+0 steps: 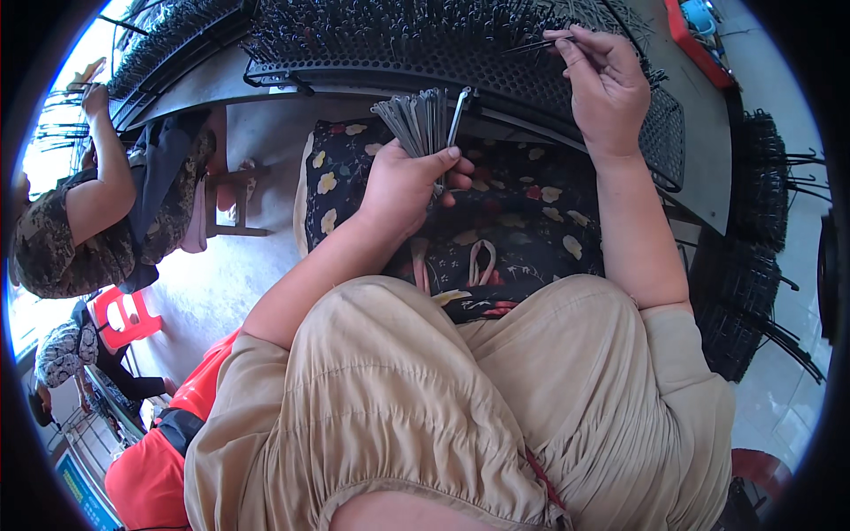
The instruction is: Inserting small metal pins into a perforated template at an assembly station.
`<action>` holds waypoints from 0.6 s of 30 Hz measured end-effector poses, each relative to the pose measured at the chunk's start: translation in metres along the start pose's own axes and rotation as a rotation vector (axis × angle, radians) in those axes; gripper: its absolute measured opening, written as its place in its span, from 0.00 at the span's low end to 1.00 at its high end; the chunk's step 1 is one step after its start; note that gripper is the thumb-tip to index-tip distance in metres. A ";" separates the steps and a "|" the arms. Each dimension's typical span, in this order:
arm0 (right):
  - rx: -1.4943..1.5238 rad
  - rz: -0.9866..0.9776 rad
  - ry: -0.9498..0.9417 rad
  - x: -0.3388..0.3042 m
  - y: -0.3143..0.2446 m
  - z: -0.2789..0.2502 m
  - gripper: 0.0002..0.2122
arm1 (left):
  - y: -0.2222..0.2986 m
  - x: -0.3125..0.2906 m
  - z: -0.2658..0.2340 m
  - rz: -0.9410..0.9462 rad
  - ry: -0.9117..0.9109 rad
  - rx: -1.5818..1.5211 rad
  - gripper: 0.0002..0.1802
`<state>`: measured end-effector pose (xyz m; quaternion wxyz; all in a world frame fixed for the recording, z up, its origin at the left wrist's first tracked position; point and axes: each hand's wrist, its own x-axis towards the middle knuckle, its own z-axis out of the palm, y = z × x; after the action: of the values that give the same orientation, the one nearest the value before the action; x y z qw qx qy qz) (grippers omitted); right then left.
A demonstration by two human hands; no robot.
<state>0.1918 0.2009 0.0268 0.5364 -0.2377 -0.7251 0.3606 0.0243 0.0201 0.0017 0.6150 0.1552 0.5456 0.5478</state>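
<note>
My left hand [398, 184] is closed round a fanned bundle of thin grey metal rods [416, 122] with small flattened or looped ends pointing up. One shinier rod [459, 115] leans apart from the rest beside my thumb. Up at the right, my right hand [611, 93] pinches a thin dark metal piece [529, 46] between thumb and fingertips; whether it is one or two pieces is hard to tell. That hand hovers over the right part of a black perforated metal rack [381, 74], where many thin dark rods [372, 31] stand upright, packed closely.
A dark flowered cloth [531, 195] hangs beyond my knees. Another filled rack [177, 62] is at the far left, near a seated co-worker [115, 186]. Black bundles of hooked rods [761, 186] are at the right, below a red tray [699, 44]. A red stool [128, 317] stands left.
</note>
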 end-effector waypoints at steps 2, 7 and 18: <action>-0.017 0.000 -0.032 0.003 -0.002 -0.005 0.06 | 0.000 -0.001 0.000 -0.011 0.002 0.000 0.05; -0.028 -0.007 -0.134 0.004 -0.006 -0.016 0.06 | 0.001 -0.001 -0.003 -0.007 -0.002 0.021 0.04; -0.120 -0.042 -0.173 0.012 -0.011 -0.005 0.04 | 0.002 -0.002 -0.003 -0.022 0.019 0.030 0.04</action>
<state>0.1936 0.2039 0.0436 0.4641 -0.2223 -0.7937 0.3243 0.0214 0.0178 0.0032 0.6136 0.1532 0.5611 0.5340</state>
